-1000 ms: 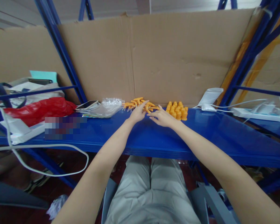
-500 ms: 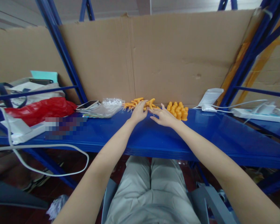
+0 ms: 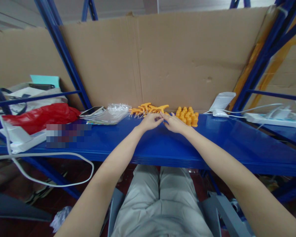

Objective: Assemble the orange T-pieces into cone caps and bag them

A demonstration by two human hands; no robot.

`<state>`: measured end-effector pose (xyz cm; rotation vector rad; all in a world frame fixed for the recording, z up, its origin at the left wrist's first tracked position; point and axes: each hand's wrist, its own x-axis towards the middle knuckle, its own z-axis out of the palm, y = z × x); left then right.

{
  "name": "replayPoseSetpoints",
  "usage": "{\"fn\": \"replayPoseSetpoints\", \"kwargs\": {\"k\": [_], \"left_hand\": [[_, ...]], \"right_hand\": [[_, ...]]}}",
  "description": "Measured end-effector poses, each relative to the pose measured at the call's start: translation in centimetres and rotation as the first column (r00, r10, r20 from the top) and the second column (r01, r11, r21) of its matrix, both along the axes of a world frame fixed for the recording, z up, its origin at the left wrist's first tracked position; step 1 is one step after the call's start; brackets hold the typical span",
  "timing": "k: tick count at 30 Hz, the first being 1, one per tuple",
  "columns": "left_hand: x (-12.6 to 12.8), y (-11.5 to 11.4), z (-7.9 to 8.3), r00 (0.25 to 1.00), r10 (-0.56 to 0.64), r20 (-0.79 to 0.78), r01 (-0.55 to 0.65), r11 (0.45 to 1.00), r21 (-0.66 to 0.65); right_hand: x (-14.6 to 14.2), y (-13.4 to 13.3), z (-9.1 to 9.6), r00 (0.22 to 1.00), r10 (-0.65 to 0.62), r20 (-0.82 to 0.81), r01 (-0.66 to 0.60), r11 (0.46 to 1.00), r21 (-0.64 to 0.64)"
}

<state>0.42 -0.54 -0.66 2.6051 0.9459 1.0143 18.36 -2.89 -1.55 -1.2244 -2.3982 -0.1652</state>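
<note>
Orange sleeves (image 3: pixel 187 117) already stand grouped, spiral-tipped handles (image 3: pixel 146 106) lie loose, and half-curled left hand (image 3: pixel 151 122) and right hand (image 3: pixel 174 123) meet, contents unclear.

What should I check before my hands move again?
1. Short orange plastic-looking pieces standing together: ok, upright in one cluster.
2. Branching orange pieces with silver chains spread apart: not ok, they overlap in a pile.
3. Bare left hand and bare right hand free of any piece: cannot tell, fingers block the view.
4. White looped cable clear of the blue metal table's front edge: not ok, crossing it in this view.
</note>
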Motion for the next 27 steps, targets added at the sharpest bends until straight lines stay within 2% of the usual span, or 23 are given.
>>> {"fn": "replayPoseSetpoints", "kwargs": {"k": [6, 15, 21, 27], "left_hand": [[0.07, -0.14, -0.06, 0.998, -0.052, 0.018, 0.054, 0.992, -0.117], [0.55, -0.32, 0.0, 0.991, -0.012, 0.136, 0.056, 0.945, -0.322], [0.7, -0.47, 0.27, 0.964, 0.055, 0.261, 0.055, 0.917, -0.395], [0.19, 0.33, 0.0, 0.927, 0.194, 0.32, -0.059, 0.92, -0.387]], "right_hand": [[0.05, -0.01, 0.14, 0.999, -0.032, 0.019, 0.032, 0.999, -0.022], [-0.02, 0.06, 0.14, 0.999, -0.039, 0.019, 0.039, 0.998, -0.044], [-0.1, -0.22, 0.37, 0.999, -0.036, 0.006, 0.037, 0.998, -0.053], [0.13, -0.52, 0.91, 0.997, -0.062, 0.034, 0.064, 0.996, -0.057]]}}
